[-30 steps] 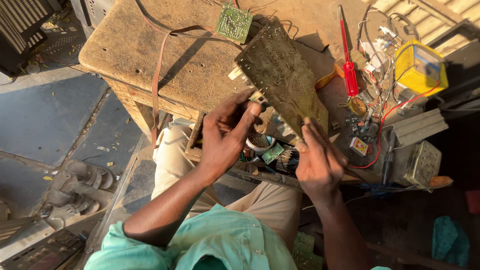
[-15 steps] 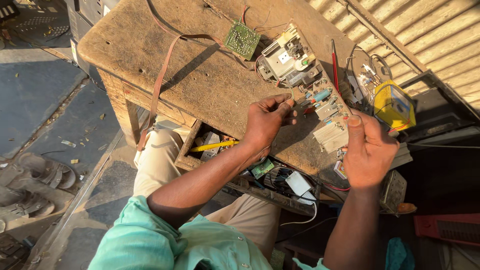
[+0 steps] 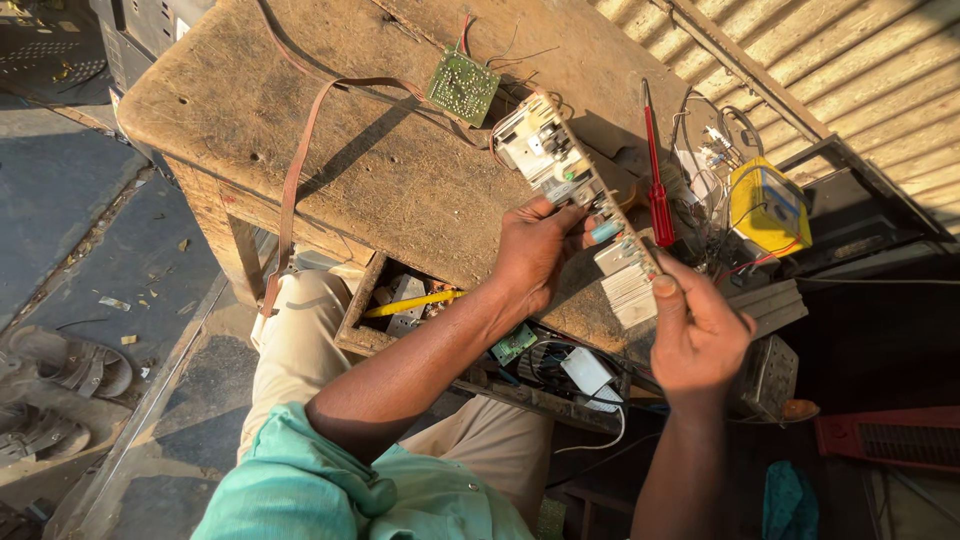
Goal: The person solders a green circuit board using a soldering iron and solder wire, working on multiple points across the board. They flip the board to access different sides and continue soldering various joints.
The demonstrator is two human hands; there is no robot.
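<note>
1. The person wears a mint-green shirt (image 3: 300,490) with short sleeves; the cloth bunches in soft folds at the shoulder and chest.
2. The forearms are bare below the sleeves, with no watch or band on either wrist.
3. The left hand (image 3: 535,250) and the right hand (image 3: 700,335) are bare, with no gloves or rings.
4. Light khaki trousers (image 3: 300,345) cover both legs, creased at the knee.

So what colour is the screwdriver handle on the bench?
Red, on the screwdriver lying on the bench; the head view shows it.
</note>
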